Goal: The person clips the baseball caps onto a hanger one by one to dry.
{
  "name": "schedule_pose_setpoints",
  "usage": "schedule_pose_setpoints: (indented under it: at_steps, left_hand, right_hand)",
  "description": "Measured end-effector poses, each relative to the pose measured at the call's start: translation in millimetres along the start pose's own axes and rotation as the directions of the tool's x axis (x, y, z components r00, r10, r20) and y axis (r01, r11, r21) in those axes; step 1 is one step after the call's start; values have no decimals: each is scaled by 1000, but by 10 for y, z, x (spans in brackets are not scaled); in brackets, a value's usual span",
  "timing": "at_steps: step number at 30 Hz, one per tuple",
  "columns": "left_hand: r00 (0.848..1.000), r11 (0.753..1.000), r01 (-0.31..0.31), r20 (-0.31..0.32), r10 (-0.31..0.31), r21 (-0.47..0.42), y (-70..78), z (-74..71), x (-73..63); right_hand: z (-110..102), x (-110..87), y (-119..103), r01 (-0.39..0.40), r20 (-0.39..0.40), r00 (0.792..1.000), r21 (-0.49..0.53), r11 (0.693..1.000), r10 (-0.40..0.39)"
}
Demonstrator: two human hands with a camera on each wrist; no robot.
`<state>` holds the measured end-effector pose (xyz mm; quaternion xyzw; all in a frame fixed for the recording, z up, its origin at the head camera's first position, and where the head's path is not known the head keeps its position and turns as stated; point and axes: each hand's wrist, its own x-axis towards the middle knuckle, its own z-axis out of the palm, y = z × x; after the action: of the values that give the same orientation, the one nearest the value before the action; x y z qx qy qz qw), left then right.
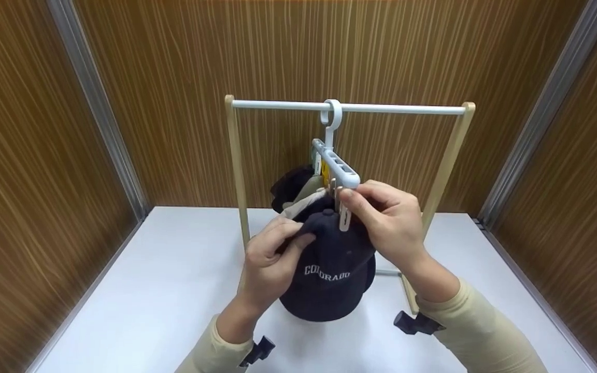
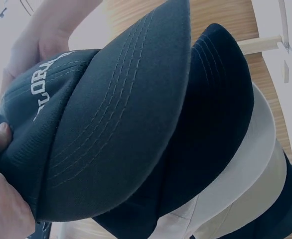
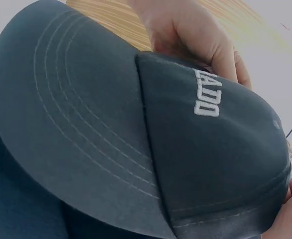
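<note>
A dark navy cap (image 1: 324,298) with white "COLORADO" lettering hangs brim down at the near end of a light grey clip hanger (image 1: 336,161). My left hand (image 1: 272,261) pinches the cap's crown at its left side, between thumb and fingers. At the hanger's near end, my right hand (image 1: 394,223) pinches the top of a pale clip (image 1: 345,220), whose lower part lies over the top of the crown. In the left wrist view, the cap's stitched brim (image 2: 121,109) fills the middle. My right fingertips are partly hidden behind the thumb.
Behind it hang several more caps, including a second dark cap (image 2: 216,114), a white cap (image 2: 240,164) and a beige cap (image 2: 260,194). The hanger hooks over a white rail (image 1: 402,109) on a wooden stand (image 1: 236,166). A white tabletop (image 1: 184,280) lies below, with wood-patterned walls around.
</note>
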<state>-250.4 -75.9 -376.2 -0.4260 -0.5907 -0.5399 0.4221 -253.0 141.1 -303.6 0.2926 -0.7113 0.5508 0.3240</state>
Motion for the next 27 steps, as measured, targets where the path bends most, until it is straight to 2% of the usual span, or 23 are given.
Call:
schedule_pose_setpoints:
  at_steps: [8, 19, 27]
  left_hand:
    - [999, 999, 36, 20, -37, 11, -34, 25, -58]
    - [988, 992, 106, 102, -113, 68, -78, -80, -132]
    - [986, 988, 113, 111, -124, 108, -99, -138, -203]
  right_hand:
    - [-15, -99, 100, -57, 4, 998, 116, 992, 57]
    - [-56, -285, 341, 57, 31, 998, 119, 991, -61]
    - [-80, -473, 464, 66, 43, 997, 98, 993, -70]
